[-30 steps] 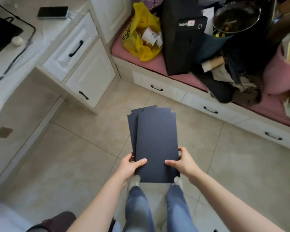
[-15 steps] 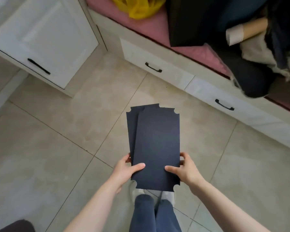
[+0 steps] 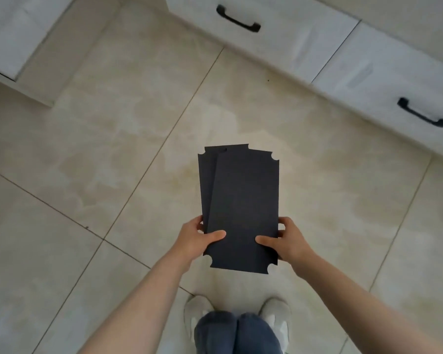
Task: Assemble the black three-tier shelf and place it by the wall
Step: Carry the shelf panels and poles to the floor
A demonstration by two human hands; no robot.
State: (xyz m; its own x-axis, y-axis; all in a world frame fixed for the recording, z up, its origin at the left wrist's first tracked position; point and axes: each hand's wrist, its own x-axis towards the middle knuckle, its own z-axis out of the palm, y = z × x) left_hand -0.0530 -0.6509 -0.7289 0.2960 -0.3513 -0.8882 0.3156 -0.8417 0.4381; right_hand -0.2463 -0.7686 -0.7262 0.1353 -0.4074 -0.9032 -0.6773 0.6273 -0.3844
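Footing: white shoes (image 3: 198, 311) and jeans-clad knees (image 3: 237, 333) at the lower edge; the person stands on the tiled floor (image 3: 87, 175).
Left hand: the left hand (image 3: 193, 238) grasps the near left edge of the stack, thumb on top, fingers curled behind.
Right hand: the right hand (image 3: 290, 242) grasps the near right edge in the same manner.
Task item: black shelf panels (image 3: 243, 205), at least two, flat with notched corners, held in the air above the floor. The front one overlaps the rear panel (image 3: 207, 175), which shows at the left.
Step in hand: judged to be early parts handling; no posts or frame in view, no tier joined.
Next move: judged to call for laying the panels flat, separating them, and locating the uprights for the corner notches.
Far field: white drawers (image 3: 279, 39) with black handles (image 3: 238, 21); white cabinet (image 3: 8, 34) at far left.
Destination wall: cannot be identified.
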